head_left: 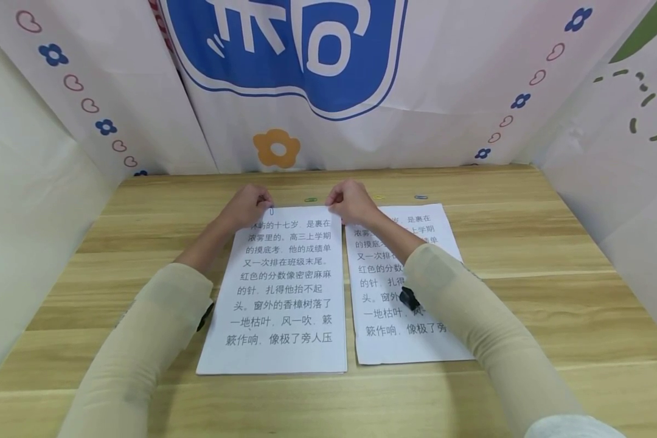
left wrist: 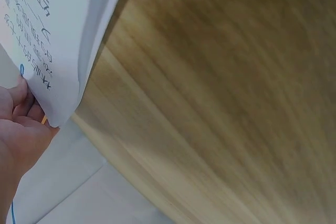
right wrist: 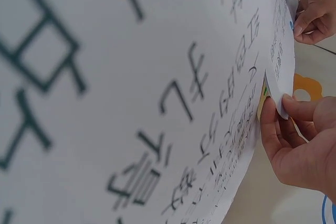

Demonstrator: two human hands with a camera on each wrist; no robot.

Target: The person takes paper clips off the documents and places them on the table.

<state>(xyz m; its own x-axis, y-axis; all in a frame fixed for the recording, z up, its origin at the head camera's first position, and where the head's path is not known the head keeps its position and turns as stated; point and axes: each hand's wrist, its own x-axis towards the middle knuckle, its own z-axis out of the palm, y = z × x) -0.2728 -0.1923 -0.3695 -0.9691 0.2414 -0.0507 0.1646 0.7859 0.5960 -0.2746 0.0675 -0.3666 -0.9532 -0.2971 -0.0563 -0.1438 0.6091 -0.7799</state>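
Observation:
A stack of printed paper sheets (head_left: 285, 359) lies on the table, with a blue paper clip (head_left: 271, 211) on its top edge near the left corner. My left hand (head_left: 249, 207) grips that corner, thumb beside the clip; in the left wrist view the paper corner (left wrist: 63, 98) covers part of the fingers. Between thumb and fingers, my right hand (head_left: 351, 202) pinches the stack's top right corner, shown slightly lifted in the right wrist view (right wrist: 283, 90). A second printed sheet or stack (head_left: 410, 353) lies just to the right, partly under my right forearm.
Behind the papers lie a green paper clip (head_left: 311, 199), a yellow paper clip (head_left: 379, 196) and another blue paper clip (head_left: 421, 196). A white printed cloth (head_left: 361, 143) hangs at the table's back edge. Wooden tabletop (head_left: 553, 274) extends on both sides of the papers.

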